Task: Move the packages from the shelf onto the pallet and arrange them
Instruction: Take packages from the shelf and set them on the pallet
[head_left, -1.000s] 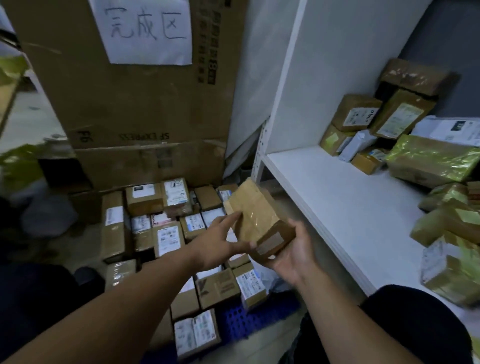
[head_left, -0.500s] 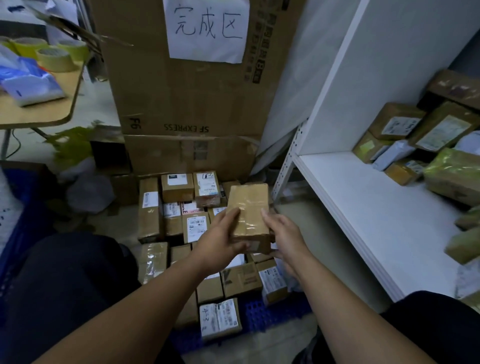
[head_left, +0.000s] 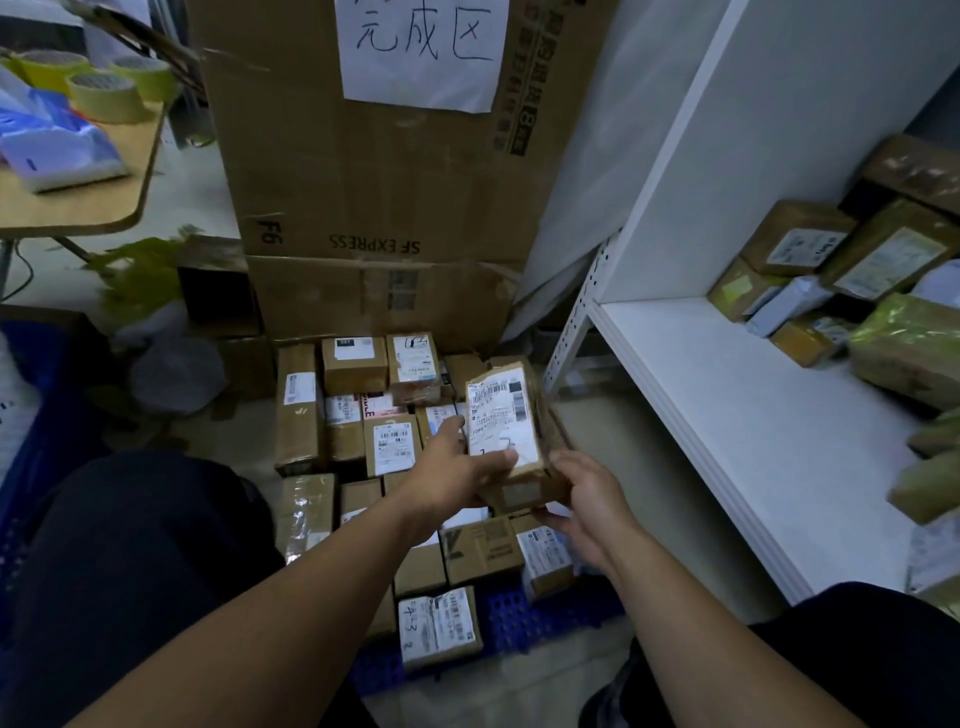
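A person holds a small brown cardboard package (head_left: 503, 415) in both hands at the centre of the frame, above the blue plastic grid pallet (head_left: 524, 618) that shows at lower centre beneath rows of labelled brown parcels (head_left: 389, 447). The left hand (head_left: 452, 478) grips the package's left edge, its thumb (head_left: 500, 458) pressed on the lower rim of the white shipping label and the other fingers laid along the side. The right hand (head_left: 587, 499) cups the near right corner from below, fingers curled under the box with their tips hidden. Half a second earlier the same package lay with a plain, taped face up. It now shows its label, and a second ago it was tilted close to the edge of the white metal shelf (head_left: 779, 441) on the right. The turn suggests the carry from shelf to pallet is all but over, and that the package is being set label-up, like most of those already laid down. It rests on nothing yet. More brown and green-taped shelf parcels (head_left: 797, 244) wait at right, so the job appears far from finished. Behind the pallet stands a tall brown cardboard carton (head_left: 384, 171) bearing a handwritten white paper sign (head_left: 421, 47). Rolls of tape (head_left: 104, 98) sit on a wooden table (head_left: 78, 205) at upper left.
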